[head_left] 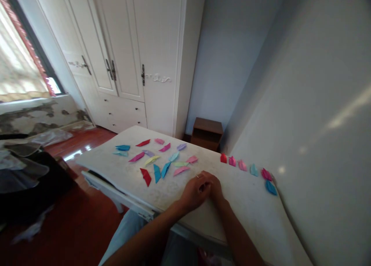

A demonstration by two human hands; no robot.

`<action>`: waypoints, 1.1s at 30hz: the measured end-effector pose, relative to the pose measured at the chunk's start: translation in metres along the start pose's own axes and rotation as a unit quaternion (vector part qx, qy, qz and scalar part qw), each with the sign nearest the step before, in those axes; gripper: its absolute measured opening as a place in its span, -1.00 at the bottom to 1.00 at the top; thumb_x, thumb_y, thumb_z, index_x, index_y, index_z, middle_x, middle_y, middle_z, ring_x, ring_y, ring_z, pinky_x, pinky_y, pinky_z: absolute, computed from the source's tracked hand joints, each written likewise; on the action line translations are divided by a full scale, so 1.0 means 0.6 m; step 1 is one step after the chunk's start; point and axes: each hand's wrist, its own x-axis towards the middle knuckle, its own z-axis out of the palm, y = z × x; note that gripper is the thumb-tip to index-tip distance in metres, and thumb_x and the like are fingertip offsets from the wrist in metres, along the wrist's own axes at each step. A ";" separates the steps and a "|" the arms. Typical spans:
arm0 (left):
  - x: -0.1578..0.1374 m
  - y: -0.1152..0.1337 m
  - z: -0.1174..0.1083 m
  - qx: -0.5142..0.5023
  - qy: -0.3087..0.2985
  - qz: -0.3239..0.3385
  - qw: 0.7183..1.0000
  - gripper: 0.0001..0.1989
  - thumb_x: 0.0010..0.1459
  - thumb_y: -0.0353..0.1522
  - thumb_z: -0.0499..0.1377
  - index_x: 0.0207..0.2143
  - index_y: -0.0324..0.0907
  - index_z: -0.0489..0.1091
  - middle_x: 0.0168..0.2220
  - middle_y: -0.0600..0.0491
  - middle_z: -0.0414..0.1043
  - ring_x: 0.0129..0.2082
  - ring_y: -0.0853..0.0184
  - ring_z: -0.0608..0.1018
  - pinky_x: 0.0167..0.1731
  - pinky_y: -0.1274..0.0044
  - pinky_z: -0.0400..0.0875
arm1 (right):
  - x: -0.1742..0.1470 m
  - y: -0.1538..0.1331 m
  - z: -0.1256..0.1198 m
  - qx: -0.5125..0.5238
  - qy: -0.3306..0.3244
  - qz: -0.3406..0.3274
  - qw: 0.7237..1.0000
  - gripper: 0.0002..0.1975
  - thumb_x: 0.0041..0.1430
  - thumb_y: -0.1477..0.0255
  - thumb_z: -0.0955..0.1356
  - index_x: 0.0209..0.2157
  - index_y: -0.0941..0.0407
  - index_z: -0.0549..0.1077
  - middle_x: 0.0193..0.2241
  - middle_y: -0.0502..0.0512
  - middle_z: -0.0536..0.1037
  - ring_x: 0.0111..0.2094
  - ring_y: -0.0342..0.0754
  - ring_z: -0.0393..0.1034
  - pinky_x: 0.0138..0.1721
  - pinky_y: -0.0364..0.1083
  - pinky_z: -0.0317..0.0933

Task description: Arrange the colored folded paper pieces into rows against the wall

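My left hand (pixel 194 192) and my right hand (pixel 215 185) rest together above the white table (pixel 246 200), fingers curled in and touching. A ring shows on a finger, and I see no object between the hands. Just beyond them lie several folded-paper pieces, boat-like in shape, among them a pink one (pixel 181 170), a light green one (pixel 180 164), a blue one (pixel 165 169) and a red one (pixel 145 177). Along the wall on the right stands a row of more such pieces, from a red one (pixel 223 158) to a blue one (pixel 271 187).
A white wardrobe (pixel 162 38) stands behind the table, with a small brown cabinet (pixel 207 128) beside it. The white wall (pixel 319 123) borders the table's right side. A drawer (pixel 116 192) under the left edge is slightly pulled out. Dark cloth-covered things (pixel 31 181) sit at left.
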 end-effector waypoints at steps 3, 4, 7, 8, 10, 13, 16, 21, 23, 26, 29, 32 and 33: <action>-0.030 -0.039 -0.060 0.033 0.019 -0.043 0.998 -0.80 0.12 -0.44 0.09 -0.25 -0.19 0.50 -0.37 0.01 0.47 -0.44 0.37 0.46 -0.36 0.54 0.35 | 0.009 0.009 0.005 0.150 0.008 -0.067 0.986 -0.72 0.26 0.26 0.22 -0.43 0.06 0.43 -0.47 -0.05 0.51 -0.44 -0.17 0.38 -0.42 -0.22 0.13; -0.040 -0.052 -0.077 0.043 0.022 -0.056 0.997 -0.79 0.11 -0.45 0.09 -0.26 -0.20 0.50 -0.38 0.01 0.47 -0.45 0.37 0.46 -0.37 0.54 0.35 | 0.010 0.009 0.007 0.191 0.012 -0.071 0.979 -0.69 0.27 0.26 0.20 -0.45 0.08 0.42 -0.48 -0.02 0.51 -0.45 -0.16 0.37 -0.41 -0.20 0.12; -0.066 -0.084 -0.119 0.054 0.023 -0.071 0.996 -0.78 0.11 -0.45 0.07 -0.25 -0.21 0.50 -0.38 0.01 0.48 -0.43 0.35 0.47 -0.37 0.53 0.33 | 0.009 0.008 0.015 0.272 0.023 -0.066 0.960 -0.67 0.24 0.25 0.19 -0.49 0.10 0.39 -0.50 0.03 0.49 -0.46 -0.10 0.35 -0.41 -0.15 0.08; -0.074 -0.092 -0.129 0.049 0.026 -0.072 0.996 -0.78 0.12 -0.44 0.07 -0.26 -0.21 0.50 -0.37 0.01 0.48 -0.42 0.35 0.47 -0.37 0.53 0.33 | 0.008 0.008 0.017 0.288 0.025 -0.063 0.955 -0.67 0.23 0.23 0.19 -0.50 0.10 0.39 -0.51 0.03 0.49 -0.46 -0.08 0.34 -0.41 -0.14 0.08; -0.086 -0.104 -0.144 0.027 0.038 -0.075 0.996 -0.79 0.13 -0.42 0.07 -0.27 -0.22 0.49 -0.38 0.02 0.47 -0.43 0.36 0.46 -0.38 0.54 0.32 | 0.007 0.009 0.019 0.322 0.030 -0.054 0.945 -0.65 0.20 0.20 0.19 -0.51 0.10 0.38 -0.53 0.03 0.48 -0.47 -0.06 0.34 -0.41 -0.13 0.09; -0.095 -0.113 -0.153 -0.034 0.075 -0.093 0.992 -0.80 0.13 -0.38 0.08 -0.29 -0.22 0.49 -0.45 0.05 0.46 -0.48 0.38 0.44 -0.43 0.56 0.30 | 0.012 0.006 0.015 0.368 0.044 -0.031 0.928 -0.62 0.17 0.13 0.18 -0.54 0.10 0.35 -0.55 0.05 0.47 -0.49 -0.04 0.33 -0.42 -0.11 0.13; -0.099 -0.113 -0.155 -0.074 0.101 -0.108 0.986 -0.78 0.13 -0.35 0.08 -0.28 -0.23 0.49 -0.48 0.06 0.45 -0.50 0.39 0.43 -0.47 0.57 0.29 | 0.028 -0.016 0.001 0.407 0.065 -0.015 0.911 -0.60 0.15 0.11 0.16 -0.51 0.11 0.35 -0.52 0.10 0.48 -0.45 -0.02 0.35 -0.38 -0.10 0.19; -0.101 -0.110 -0.155 -0.082 0.103 -0.101 0.986 -0.80 0.08 -0.40 0.10 -0.31 -0.22 0.51 -0.45 0.05 0.48 -0.48 0.39 0.44 -0.44 0.57 0.32 | 0.096 -0.097 -0.030 0.444 0.066 -0.008 0.894 -0.64 0.16 0.18 0.20 -0.23 0.15 0.44 -0.28 0.15 0.55 -0.26 -0.03 0.42 -0.24 -0.12 0.25; -0.101 -0.110 -0.156 -0.084 0.103 -0.100 0.986 -0.81 0.08 -0.40 0.10 -0.32 -0.22 0.51 -0.46 0.06 0.48 -0.47 0.39 0.44 -0.44 0.57 0.31 | 0.133 -0.129 -0.037 0.439 0.039 0.012 0.898 -0.67 0.14 0.21 0.24 -0.26 0.16 0.46 -0.33 0.16 0.56 -0.31 -0.02 0.43 -0.30 -0.11 0.26; -0.101 -0.112 -0.157 -0.091 0.106 -0.103 0.985 -0.79 0.10 -0.38 0.09 -0.29 -0.23 0.51 -0.48 0.07 0.46 -0.50 0.40 0.43 -0.46 0.58 0.30 | 0.181 -0.164 -0.038 0.426 -0.016 0.039 0.904 -0.76 0.09 0.27 0.32 -0.43 0.17 0.48 -0.54 0.11 0.52 -0.43 -0.03 0.42 -0.38 -0.12 0.23; -0.100 -0.114 -0.155 -0.096 0.114 -0.109 0.983 -0.78 0.11 -0.38 0.09 -0.27 -0.25 0.50 -0.49 0.06 0.45 -0.51 0.40 0.43 -0.47 0.59 0.29 | 0.208 -0.185 -0.035 0.416 -0.060 0.057 0.906 -0.83 -0.02 0.40 0.40 -0.58 0.17 0.43 -0.66 0.04 0.45 -0.51 -0.08 0.38 -0.40 -0.13 0.21; -0.099 -0.116 -0.154 -0.097 0.120 -0.111 0.982 -0.78 0.10 -0.40 0.09 -0.27 -0.25 0.51 -0.47 0.05 0.46 -0.50 0.40 0.43 -0.46 0.58 0.30 | 0.215 -0.196 -0.037 0.427 -0.052 0.068 0.900 -0.90 -0.08 0.51 0.40 -0.60 0.17 0.41 -0.62 0.02 0.46 -0.47 -0.10 0.38 -0.37 -0.14 0.20; -0.099 -0.116 -0.154 -0.098 0.120 -0.110 0.982 -0.78 0.10 -0.40 0.09 -0.27 -0.25 0.51 -0.47 0.05 0.46 -0.50 0.40 0.44 -0.46 0.58 0.30 | 0.213 -0.197 -0.040 0.438 -0.040 0.069 0.895 -0.92 -0.08 0.52 0.38 -0.59 0.16 0.42 -0.59 0.02 0.47 -0.44 -0.10 0.39 -0.36 -0.15 0.20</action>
